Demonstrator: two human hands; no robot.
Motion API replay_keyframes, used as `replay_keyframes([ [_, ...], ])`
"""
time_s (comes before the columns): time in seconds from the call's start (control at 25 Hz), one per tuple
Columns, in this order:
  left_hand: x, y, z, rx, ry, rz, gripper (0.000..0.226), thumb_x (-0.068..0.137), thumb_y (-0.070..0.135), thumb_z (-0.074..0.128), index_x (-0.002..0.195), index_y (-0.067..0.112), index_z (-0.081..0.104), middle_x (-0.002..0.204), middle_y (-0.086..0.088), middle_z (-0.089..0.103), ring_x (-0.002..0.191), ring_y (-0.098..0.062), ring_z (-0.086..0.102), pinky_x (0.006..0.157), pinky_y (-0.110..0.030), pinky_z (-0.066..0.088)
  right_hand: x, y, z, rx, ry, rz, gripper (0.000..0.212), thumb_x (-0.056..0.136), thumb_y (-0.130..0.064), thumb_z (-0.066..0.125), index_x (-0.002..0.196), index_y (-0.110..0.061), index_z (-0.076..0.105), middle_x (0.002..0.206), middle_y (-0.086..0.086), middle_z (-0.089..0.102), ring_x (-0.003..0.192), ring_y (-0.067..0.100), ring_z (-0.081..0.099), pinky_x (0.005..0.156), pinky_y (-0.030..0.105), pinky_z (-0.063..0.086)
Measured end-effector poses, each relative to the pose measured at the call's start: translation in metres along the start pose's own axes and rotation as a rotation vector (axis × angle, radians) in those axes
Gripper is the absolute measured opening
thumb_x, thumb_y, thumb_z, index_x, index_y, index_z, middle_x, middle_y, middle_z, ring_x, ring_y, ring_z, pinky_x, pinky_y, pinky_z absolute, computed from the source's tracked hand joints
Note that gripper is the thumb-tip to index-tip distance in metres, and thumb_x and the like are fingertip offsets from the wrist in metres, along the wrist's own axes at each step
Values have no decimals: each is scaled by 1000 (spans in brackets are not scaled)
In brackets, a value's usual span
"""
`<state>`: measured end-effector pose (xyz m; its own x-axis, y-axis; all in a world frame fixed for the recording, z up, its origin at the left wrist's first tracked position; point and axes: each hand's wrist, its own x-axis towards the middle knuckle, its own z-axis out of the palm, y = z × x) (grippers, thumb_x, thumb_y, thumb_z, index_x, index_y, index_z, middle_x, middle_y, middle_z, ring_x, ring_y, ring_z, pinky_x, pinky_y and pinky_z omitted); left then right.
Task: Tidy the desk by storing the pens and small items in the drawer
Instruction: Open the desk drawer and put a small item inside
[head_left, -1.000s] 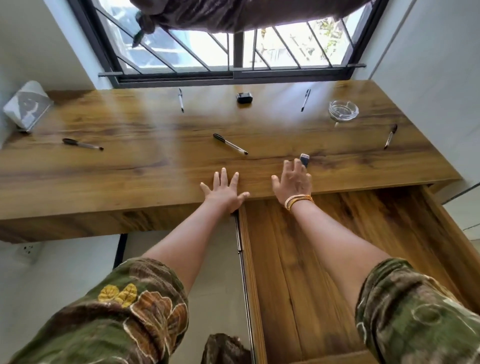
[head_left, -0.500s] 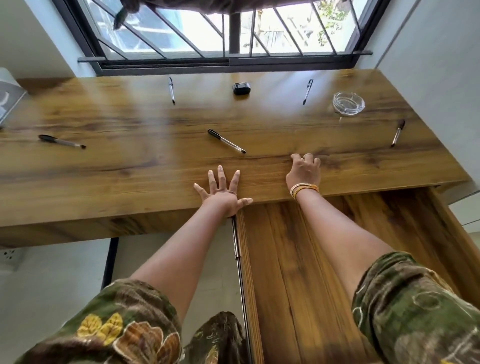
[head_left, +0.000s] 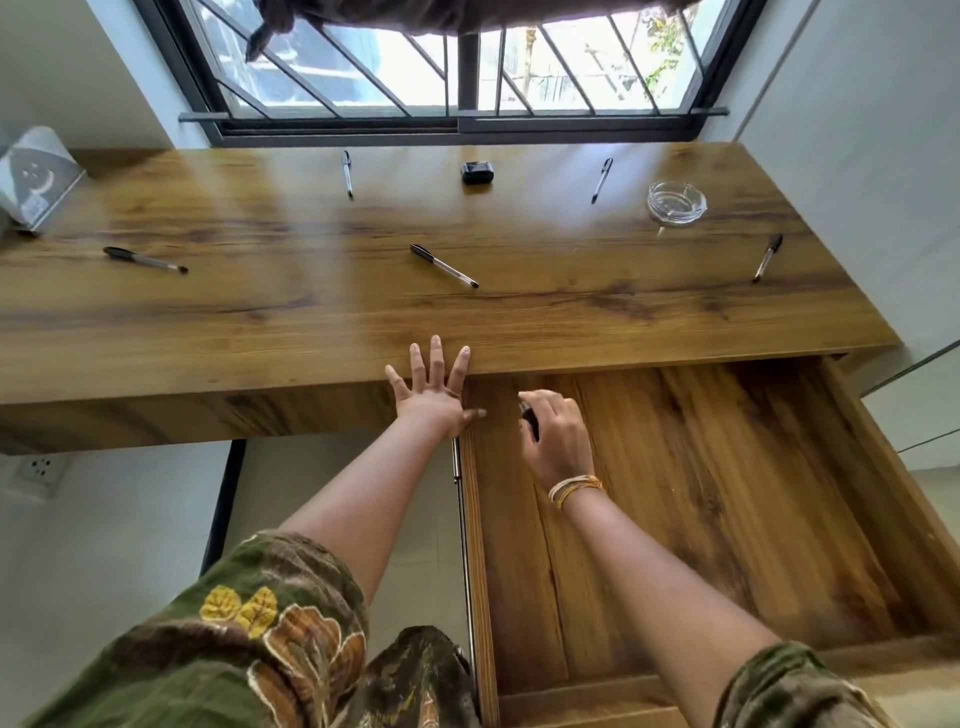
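My right hand (head_left: 558, 435) hovers over the back left of the open wooden drawer (head_left: 727, 493), fingers curled round a small dark item (head_left: 530, 418) that is mostly hidden. My left hand (head_left: 434, 387) lies flat with spread fingers on the desk's front edge, beside the drawer. Several pens lie on the desk (head_left: 311, 322): one in the middle (head_left: 444, 266), one at the left (head_left: 144, 260), one at the right edge (head_left: 768, 257), two near the window (head_left: 347, 173) (head_left: 602, 179). A small black box (head_left: 477, 172) sits by the window.
A glass ashtray (head_left: 676, 202) stands at the back right of the desk. A grey and white box (head_left: 36, 179) leans in the back left corner. A wall runs along the right; a barred window is behind the desk. The drawer's metal rail (head_left: 462, 519) shows at its left.
My right hand closed over the small dark item on the desk's front edge, then drew back with it to above the drawer. My left hand stayed flat on the desk edge.
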<state>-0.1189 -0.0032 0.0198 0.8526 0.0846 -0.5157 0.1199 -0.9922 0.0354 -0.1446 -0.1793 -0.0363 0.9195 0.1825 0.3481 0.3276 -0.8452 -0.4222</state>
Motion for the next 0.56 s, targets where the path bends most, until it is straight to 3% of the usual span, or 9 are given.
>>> replay_keyframes([
  [0.12,4,-4,2,-6,2,25,98,88,70,37,142,34,-36,146,-9,-48,136,-38,-38,107,-68,-14,-9,2,17,46,-108,187,41,78,-4,69,118,-7,62,106,15,67,95,33,64,83,42,56],
  [0.32,14,-6,11,-13,40,40,100,85,73,38,142,35,-35,148,-9,-46,136,-38,-39,105,-67,-17,4,-8,51,240,-148,710,46,81,-14,68,124,-7,54,119,17,60,116,34,53,93,39,47],
  [0.4,17,-7,13,2,53,45,100,85,73,37,142,34,-35,148,-10,-45,137,-39,-38,104,-67,-17,12,-14,64,297,-125,774,45,80,-15,69,122,-8,55,121,16,59,117,33,52,90,39,48],
  [0.56,18,-9,17,17,81,60,100,85,74,36,142,33,-35,149,-12,-43,137,-40,-37,104,-68,-18,16,-15,78,272,-126,701,50,76,-11,73,122,-4,55,122,19,58,116,36,52,92,42,49],
])
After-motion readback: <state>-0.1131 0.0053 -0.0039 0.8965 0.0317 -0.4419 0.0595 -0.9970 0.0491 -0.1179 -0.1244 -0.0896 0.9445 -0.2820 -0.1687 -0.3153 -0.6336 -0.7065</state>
